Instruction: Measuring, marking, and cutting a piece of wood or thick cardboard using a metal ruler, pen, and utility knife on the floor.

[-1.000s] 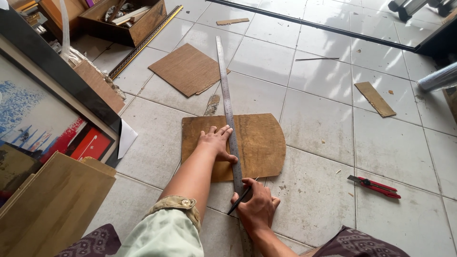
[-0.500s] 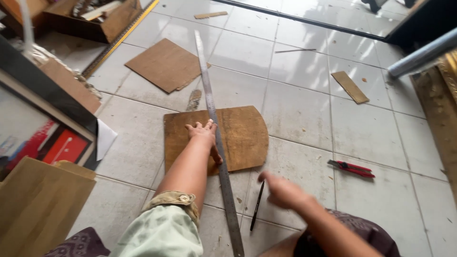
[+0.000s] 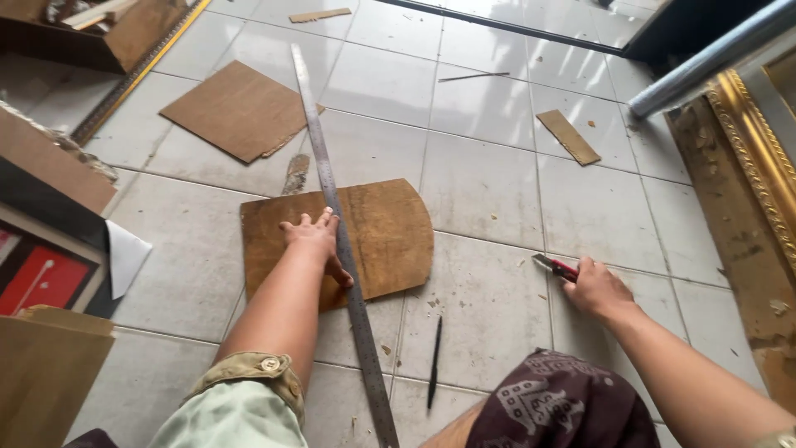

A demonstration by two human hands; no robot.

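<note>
My left hand [image 3: 319,241], fingers spread flat, pins the steel ruler [image 3: 336,224] across the brown board [image 3: 381,236] mid-floor; my right hand [image 3: 597,286] grips the red cutter [image 3: 554,265]. Slackened pressure could let the ruler skid.

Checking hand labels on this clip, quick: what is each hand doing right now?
Left hand: open, pressed flat on the metal ruler and brown board.
Right hand: closed on the red utility knife.

floor: white tiles [image 3: 489,191], dusty | right: gilded frame [image 3: 750,158] | light: daylight
</note>
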